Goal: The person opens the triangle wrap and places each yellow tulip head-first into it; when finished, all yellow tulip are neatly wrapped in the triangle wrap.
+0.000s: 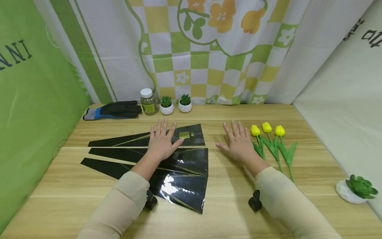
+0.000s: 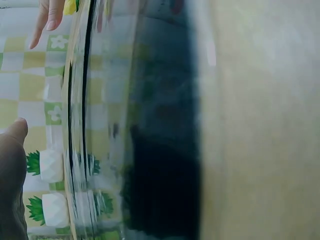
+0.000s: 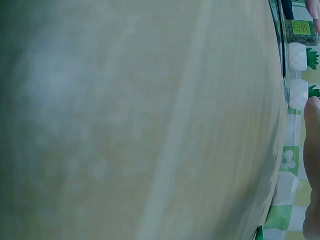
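Note:
My left hand (image 1: 161, 142), fingers spread, is over the three glossy black tapered sleeves fanned out at the left of the wooden table. The top sleeve (image 1: 195, 132) has a gold label; the middle sleeve (image 1: 192, 161) and the bottom sleeve (image 1: 188, 189) show thin gold lines. Nothing is in this hand. To the right, my right hand (image 1: 237, 142) is spread as well and holds nothing. Three yellow artificial tulips (image 1: 267, 127) with green leaves lie beside it, partly hidden by the right forearm. In the left wrist view, a thumb (image 2: 15, 150) shows at the left edge.
Along the back stand a lidded jar (image 1: 149, 105) and two small potted plants (image 1: 166, 108). A black and blue work glove (image 1: 116, 109) lies at the back left. Another potted succulent (image 1: 353, 192) sits near the right edge. A checkered curtain (image 1: 199, 61) hangs behind the table.

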Motion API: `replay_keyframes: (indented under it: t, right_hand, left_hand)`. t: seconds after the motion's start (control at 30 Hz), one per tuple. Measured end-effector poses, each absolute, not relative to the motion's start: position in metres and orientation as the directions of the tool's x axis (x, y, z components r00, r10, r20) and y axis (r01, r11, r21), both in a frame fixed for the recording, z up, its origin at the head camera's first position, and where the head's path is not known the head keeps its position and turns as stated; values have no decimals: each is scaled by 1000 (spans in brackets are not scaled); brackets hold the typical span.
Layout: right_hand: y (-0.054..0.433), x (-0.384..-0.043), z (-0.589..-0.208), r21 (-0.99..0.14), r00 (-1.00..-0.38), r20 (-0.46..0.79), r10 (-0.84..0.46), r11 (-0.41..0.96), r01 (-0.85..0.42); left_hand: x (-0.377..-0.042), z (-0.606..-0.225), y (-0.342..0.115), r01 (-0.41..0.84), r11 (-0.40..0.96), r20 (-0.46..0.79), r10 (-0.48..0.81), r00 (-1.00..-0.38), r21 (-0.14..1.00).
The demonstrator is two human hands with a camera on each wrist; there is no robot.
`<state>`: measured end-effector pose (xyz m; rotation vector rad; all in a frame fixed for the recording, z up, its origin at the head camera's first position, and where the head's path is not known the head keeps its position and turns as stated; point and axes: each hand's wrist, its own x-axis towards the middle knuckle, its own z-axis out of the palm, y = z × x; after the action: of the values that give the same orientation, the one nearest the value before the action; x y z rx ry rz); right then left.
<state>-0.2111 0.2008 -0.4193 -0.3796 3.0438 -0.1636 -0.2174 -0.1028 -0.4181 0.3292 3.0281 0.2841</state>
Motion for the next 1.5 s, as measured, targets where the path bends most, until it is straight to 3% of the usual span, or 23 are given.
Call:
replay_keyframes:
  t: [0.33, 0.43, 0.6, 0.7, 0.87, 1.2, 1.5]
  right_hand:
    - [204, -208, -416, -107, -968, -44, -249, 964, -243]
    - [207, -203, -412, -145, -972, -22, -235, 962, -229]
    - [225, -186, -395, -345, -983, 46, -176, 921, -181]
    - [242, -170, -383, -462, -990, 36, -136, 876, -137]
    - [270, -142, -374, -522, -996, -22, -84, 851, -61]
    - [309, -109, -388, -512, -978, -206, -20, 854, 90]
    - [311, -103, -400, -471, -974, -225, -7, 876, 103]
  left_hand:
    - [-219, -419, -96, 215, 945, -68, 238, -969, 246]
    - [-223, -421, -96, 202, 925, -83, 240, -967, 323]
    - [-235, -423, -92, 189, 847, -64, 253, -965, 497]
    - [-241, -423, -90, 204, 820, -28, 259, -966, 534]
    - [-248, -428, -85, 192, 789, -3, 238, -971, 583]
    - [-253, -445, -90, 218, 808, 10, 254, -967, 547]
    - [-252, -448, -91, 205, 807, 21, 233, -972, 554]
